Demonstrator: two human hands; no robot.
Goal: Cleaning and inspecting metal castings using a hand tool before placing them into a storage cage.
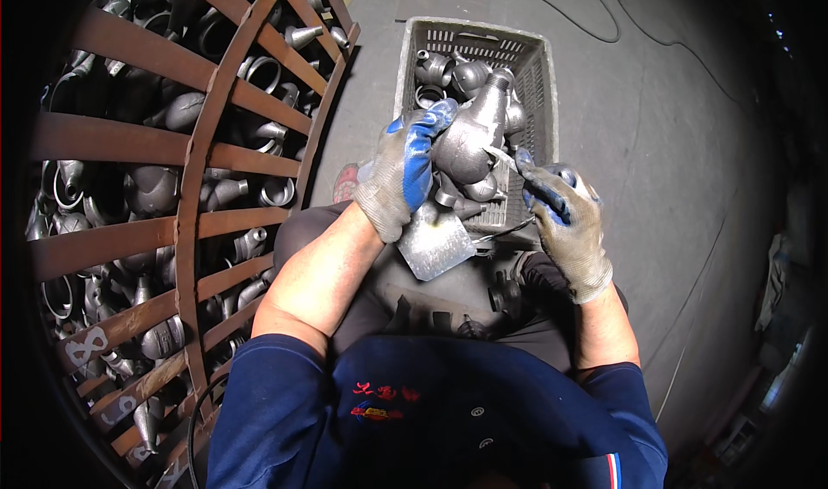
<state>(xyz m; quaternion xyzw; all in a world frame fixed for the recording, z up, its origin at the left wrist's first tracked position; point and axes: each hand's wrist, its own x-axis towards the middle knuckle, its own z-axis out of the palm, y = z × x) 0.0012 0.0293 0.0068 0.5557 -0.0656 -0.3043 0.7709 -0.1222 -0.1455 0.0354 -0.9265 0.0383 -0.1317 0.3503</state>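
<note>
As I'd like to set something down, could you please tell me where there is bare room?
Bare floor lies right of the gray crate, short of the dark cable; a narrower strip runs between crate and rusty rack. Crowded: the crate's heaped castings, by the left hand and right hand, and the packed rack.

We saw a dull-grey metal casting (pixel 464 151), its rounded, bulbous body tapering into a neck ringed with ridges near its end. Gripped on its left side by the left hand (pixel 404 166), it lay tilted over the crate (pixel 552 101), neck pointing away and slightly right. We saw a slim, pale tool (pixel 502 157) in the right hand (pixel 562 217), its tip against the bulb.
</note>
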